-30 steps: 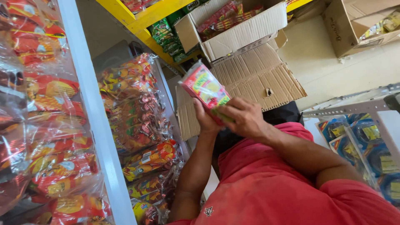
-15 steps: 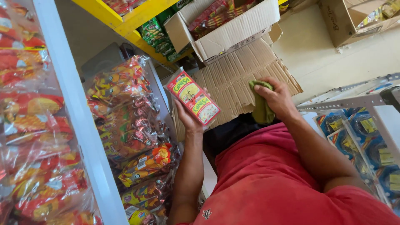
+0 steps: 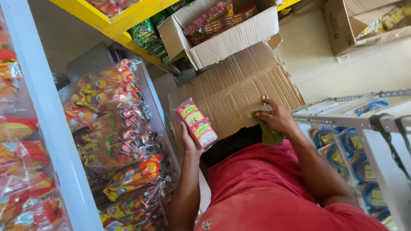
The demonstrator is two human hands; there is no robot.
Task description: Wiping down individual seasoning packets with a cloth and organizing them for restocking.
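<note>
Left hand [image 3: 187, 142] up and closed around the lower end of a small packet [image 3: 198, 124], fingers behind it, thumb side toward you, so the packet stands tilted in front of the big cardboard flap [image 3: 233, 87]. Your right hand [image 3: 279, 117] is apart from it, off to the right, bunched around a green cloth [image 3: 269, 131] and resting against that same flap, just beside the metal rack [image 3: 342, 117].

By the look of it, you're between wipes: packet presented, cloth held off it. Any wipe from here calls for bringing the cloth across to the packet's face while the left hand grips firm at the bottom edge, because the wrapper looks slick and could slide.

Now the packet itself: a flat, rectangular block in shiny wrap, red border, two green-and-yellow labels over pale panels, crimped ends. It seems whole and undented; dust I can't make out from here.

Round you, hanging snack bags [image 3: 115, 128] in clear plastic on the left, an open carton [image 3: 231, 40] of more red packets up on the yellow shelf [image 3: 107, 19], and your red shirt [image 3: 265, 188] below
</note>
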